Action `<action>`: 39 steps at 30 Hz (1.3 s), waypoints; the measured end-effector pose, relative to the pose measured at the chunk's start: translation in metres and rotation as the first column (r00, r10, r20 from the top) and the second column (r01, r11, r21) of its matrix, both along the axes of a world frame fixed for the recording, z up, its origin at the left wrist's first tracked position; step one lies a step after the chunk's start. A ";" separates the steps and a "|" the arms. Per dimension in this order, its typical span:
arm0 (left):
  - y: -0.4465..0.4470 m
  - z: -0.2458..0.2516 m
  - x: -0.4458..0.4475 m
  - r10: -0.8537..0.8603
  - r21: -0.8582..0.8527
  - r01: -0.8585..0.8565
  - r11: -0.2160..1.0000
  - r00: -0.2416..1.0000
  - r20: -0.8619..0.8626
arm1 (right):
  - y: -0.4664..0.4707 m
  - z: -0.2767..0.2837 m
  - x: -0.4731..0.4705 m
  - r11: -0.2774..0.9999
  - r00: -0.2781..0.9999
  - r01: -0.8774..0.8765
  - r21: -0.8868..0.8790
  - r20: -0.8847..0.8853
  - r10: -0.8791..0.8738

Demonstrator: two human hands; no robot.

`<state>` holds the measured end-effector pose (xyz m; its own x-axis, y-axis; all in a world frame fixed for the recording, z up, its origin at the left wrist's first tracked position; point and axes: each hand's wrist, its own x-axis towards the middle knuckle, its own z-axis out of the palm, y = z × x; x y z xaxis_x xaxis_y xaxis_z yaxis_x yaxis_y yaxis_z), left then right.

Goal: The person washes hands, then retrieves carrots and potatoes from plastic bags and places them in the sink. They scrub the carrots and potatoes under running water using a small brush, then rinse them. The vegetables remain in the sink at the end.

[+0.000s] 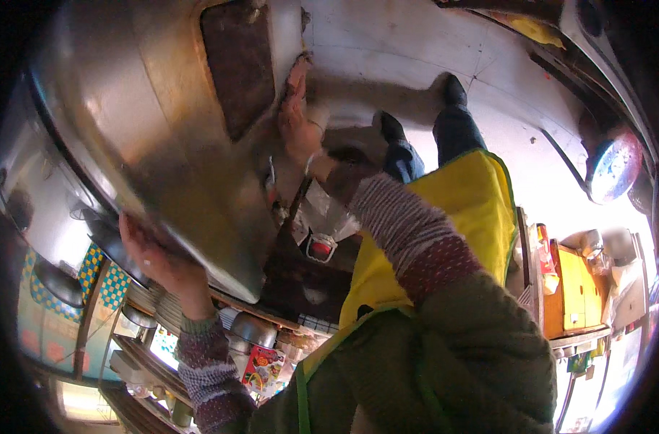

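Observation:
A large stainless steel metal piece [183,168] with a dark rectangular inset [237,65] fills the upper left. My left hand [164,263] is on its lower left edge, the fingers partly hidden by the metal. My right hand [299,114] lies along its right side, fingers stretched out; how firmly it holds cannot be made out. Below my right wrist are a clear plastic bag [326,209] and a small container with red inside [321,249], both at a dark surface [307,285]. A yellow apron [454,200] covers my front.
Metal bowls [253,331] and stacked plates [166,309] stand beyond my left forearm, near red printed packaging [263,364]. A stool with a colourful round seat [614,165] is at the right, above a yellow-orange cabinet [573,287]. Pale floor [372,49] lies around my feet.

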<state>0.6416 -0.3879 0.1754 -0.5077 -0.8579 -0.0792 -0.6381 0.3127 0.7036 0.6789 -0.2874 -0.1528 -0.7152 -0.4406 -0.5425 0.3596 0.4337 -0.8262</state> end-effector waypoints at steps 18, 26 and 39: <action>0.000 0.002 0.013 0.032 -0.035 -0.031 0.999 0.999 0.041 | -0.076 -0.125 -0.129 0.852 0.908 0.418 -0.315 0.120 -0.401; 0.001 0.005 0.011 -0.075 -0.074 0.082 0.994 0.993 0.095 | -0.079 0.057 -0.408 0.651 0.922 0.266 -0.711 -0.011 -0.388; -0.002 0.005 0.006 -0.153 -0.066 0.157 0.985 0.986 0.063 | 0.038 0.239 -0.164 0.774 0.979 -0.165 -0.611 -0.195 0.055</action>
